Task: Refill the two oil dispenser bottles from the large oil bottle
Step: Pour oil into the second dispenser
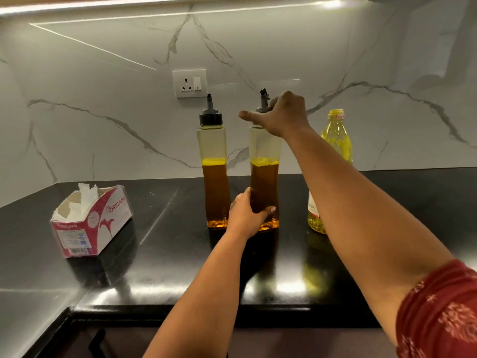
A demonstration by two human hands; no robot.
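Early stage: both dispensers sit roughly half full. The left hand (245,213) grips the right dispenser bottle (264,177) low; the right hand (281,115) grasps its spout cap (263,104) (likely unscrewing). The left dispenser bottle (214,171) stays capped beside it, and the large oil bottle (335,135) waits just right, unpoured

black counter (180,254) w/ bottles (tissue box (90,223))

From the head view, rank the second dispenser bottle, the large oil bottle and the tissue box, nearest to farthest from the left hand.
1. Second dispenser bottle: standing just left of the left hand.
2. Large oil bottle: to the right, behind the right forearm.
3. Tissue box: far left on the counter.
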